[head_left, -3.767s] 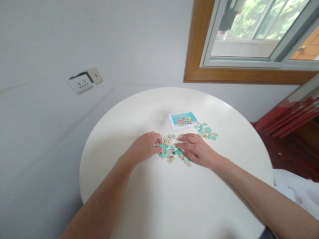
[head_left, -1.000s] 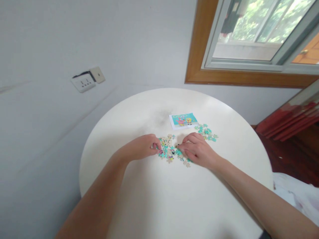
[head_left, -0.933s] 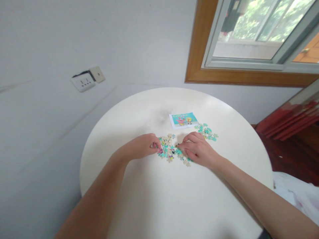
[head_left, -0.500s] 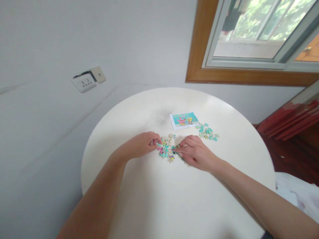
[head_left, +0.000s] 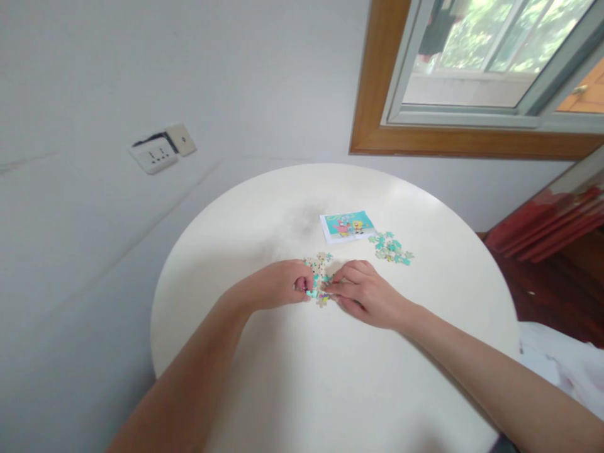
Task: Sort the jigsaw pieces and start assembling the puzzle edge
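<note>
A pile of small jigsaw puzzle pieces (head_left: 322, 301), cream, teal, pink and yellow, lies on the white round table (head_left: 283, 390). My left hand (head_left: 287, 284) curls around the pile's left edge. Pink and teal pieces show in the gap between its thumb and fingers. From the right, my right hand (head_left: 361, 292) reaches over the pile with its fingers stretched out and a little apart, fingertips on the pieces. Whatever lies under its palm is hidden. Beyond the hands is a picture card (head_left: 350, 225) with a pink and a yellow cartoon figure on teal.
A second group of teal and cream puzzle pieces (head_left: 391, 247) lies right of the card. Behind the table are a wall with a socket (head_left: 155, 155) and a wood-framed window (head_left: 472, 141). A red curtain (head_left: 542, 220) hangs at the right.
My left hand has come down and closed in around the left side of the pile. My right hand has shifted slightly left, its fingertips further over the pieces.
</note>
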{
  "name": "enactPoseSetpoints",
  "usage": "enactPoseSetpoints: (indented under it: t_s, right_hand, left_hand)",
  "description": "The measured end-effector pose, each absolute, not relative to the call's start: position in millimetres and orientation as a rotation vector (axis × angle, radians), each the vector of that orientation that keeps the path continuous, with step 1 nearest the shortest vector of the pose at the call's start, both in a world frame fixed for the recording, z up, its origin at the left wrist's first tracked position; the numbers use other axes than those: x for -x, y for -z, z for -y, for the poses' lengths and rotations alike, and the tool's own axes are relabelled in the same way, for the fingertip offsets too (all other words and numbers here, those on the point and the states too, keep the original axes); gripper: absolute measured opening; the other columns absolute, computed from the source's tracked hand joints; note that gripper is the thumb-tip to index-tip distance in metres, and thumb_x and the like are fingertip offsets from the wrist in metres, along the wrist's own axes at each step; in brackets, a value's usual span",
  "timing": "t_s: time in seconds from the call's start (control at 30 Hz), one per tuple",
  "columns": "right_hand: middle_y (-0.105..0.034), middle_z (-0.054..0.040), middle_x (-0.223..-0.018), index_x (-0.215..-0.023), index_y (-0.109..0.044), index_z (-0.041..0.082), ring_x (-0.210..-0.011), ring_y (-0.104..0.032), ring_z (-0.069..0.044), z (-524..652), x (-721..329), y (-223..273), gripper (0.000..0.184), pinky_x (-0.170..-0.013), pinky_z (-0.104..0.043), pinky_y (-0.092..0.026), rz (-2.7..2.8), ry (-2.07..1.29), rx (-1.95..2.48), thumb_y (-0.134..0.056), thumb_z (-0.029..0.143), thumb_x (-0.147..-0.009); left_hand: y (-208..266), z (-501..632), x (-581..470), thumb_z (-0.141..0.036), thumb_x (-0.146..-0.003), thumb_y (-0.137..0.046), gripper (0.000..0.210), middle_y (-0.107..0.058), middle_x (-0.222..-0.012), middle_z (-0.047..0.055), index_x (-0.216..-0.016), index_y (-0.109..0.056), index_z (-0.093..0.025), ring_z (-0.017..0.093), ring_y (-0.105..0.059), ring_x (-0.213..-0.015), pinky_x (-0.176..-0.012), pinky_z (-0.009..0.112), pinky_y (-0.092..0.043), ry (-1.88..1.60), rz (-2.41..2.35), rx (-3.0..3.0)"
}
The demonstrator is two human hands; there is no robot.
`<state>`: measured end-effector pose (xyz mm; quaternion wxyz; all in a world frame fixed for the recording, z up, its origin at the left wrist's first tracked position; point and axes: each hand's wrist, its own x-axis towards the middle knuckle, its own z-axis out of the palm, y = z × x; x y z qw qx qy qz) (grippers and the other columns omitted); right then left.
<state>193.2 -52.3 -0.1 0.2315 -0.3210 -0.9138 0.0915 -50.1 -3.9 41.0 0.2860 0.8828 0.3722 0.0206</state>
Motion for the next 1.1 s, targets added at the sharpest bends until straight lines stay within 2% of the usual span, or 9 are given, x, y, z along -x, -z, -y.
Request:
enactPoseSetpoints:
  t_s: [0.27, 0.37, 0.47, 0.67, 0.77, 0.93, 1.1]
  right_hand:
    - [-0.066, -0.009, -0.106, -0.115, -0.068, 0.024, -0.102, -0.054, -0.022, 51.4, -192.0, -3.4, 0.026, -0.09, -0.041, -0.04, 2.437, -0.316, 0.895, -0.051, 0.026, -0.095]
    - [-0.066, -0.0082, -0.097, -0.102, -0.069, 0.022, -0.096, -0.055, -0.021, 49.2, -192.3, -4.0, 0.022, -0.087, -0.039, -0.041, 2.327, -0.372, 0.911, -0.049, 0.028, -0.097]
    - [-0.064, -0.0067, -0.085, -0.089, -0.066, 0.02, -0.088, -0.056, -0.02, 49.1, -190.9, -5.3, 0.026, -0.082, -0.037, -0.042, 2.246, -0.428, 0.935, -0.045, 0.032, -0.099]
    - [-0.062, -0.0056, -0.079, -0.079, -0.061, 0.02, -0.082, -0.055, -0.02, 45.9, -191.7, -6.0, 0.025, -0.078, -0.035, -0.041, 2.191, -0.414, 1.033, -0.048, 0.03, -0.097]
    - [-0.063, -0.0066, -0.081, -0.079, -0.062, 0.019, -0.084, -0.054, -0.021, 33.7, -212.0, -5.1, 0.025, -0.081, -0.036, -0.039, 2.171, -0.269, 1.214, -0.047, 0.028, -0.097]
    - [-0.065, -0.0095, -0.097, -0.088, -0.071, 0.021, -0.096, -0.05, -0.027, 9.5, -268.2, -3.1, 0.026, -0.08, -0.039, -0.036, 2.101, 0.067, 1.761, -0.05, 0.034, -0.095]
    - [-0.065, -0.0101, -0.1, -0.088, -0.074, 0.022, -0.097, -0.05, -0.029, -2.6, -294.3, 5.8, 0.027, -0.077, -0.041, -0.036, 2.003, 0.128, 1.942, -0.054, 0.038, -0.094]
  left_hand:
    - [-46.1, 4.6, 46.6, -0.028, -0.077, -0.056, 0.012, -0.056, -0.068, -0.003, -0.077, -0.064, -0.019, 0.012, -0.049, -0.062, -0.058, 0.023, -0.035, -0.099, -0.978, -2.267]
    - [-49.7, 6.2, 41.4, -0.031, -0.079, -0.056, 0.016, -0.055, -0.069, -0.002, -0.078, -0.066, -0.018, 0.012, -0.048, -0.063, -0.057, 0.022, -0.034, -0.173, -0.97, -2.254]
    - [-46.1, 8.4, 33.9, -0.034, -0.081, -0.058, 0.018, -0.055, -0.066, -0.003, -0.078, -0.067, -0.018, 0.011, -0.046, -0.061, -0.056, 0.023, -0.033, -0.233, -0.961, -2.229]
    - [-34.4, 9.3, 25.8, -0.035, -0.084, -0.058, 0.021, -0.053, -0.063, -0.003, -0.073, -0.064, -0.018, 0.011, -0.045, -0.059, -0.057, 0.023, -0.033, -0.316, -0.938, -2.28]
    - [-39.5, 4.0, 33.0, -0.033, -0.083, -0.057, 0.019, -0.057, -0.067, -0.002, -0.075, -0.066, -0.019, 0.012, -0.049, -0.06, -0.057, 0.024, -0.034, -0.303, -1.053, -2.299]
    - [-48.7, -7.0, 50.1, -0.035, -0.084, -0.053, 0.022, -0.06, -0.072, 0.0, -0.076, -0.066, -0.019, 0.014, -0.052, -0.064, -0.061, 0.025, -0.036, -0.359, -1.249, -2.368]
    - [-46.5, -11.7, 56.1, -0.039, -0.086, -0.053, 0.025, -0.062, -0.073, 0.0, -0.077, -0.066, -0.019, 0.015, -0.053, -0.065, -0.062, 0.026, -0.036, -0.394, -1.299, -2.415]
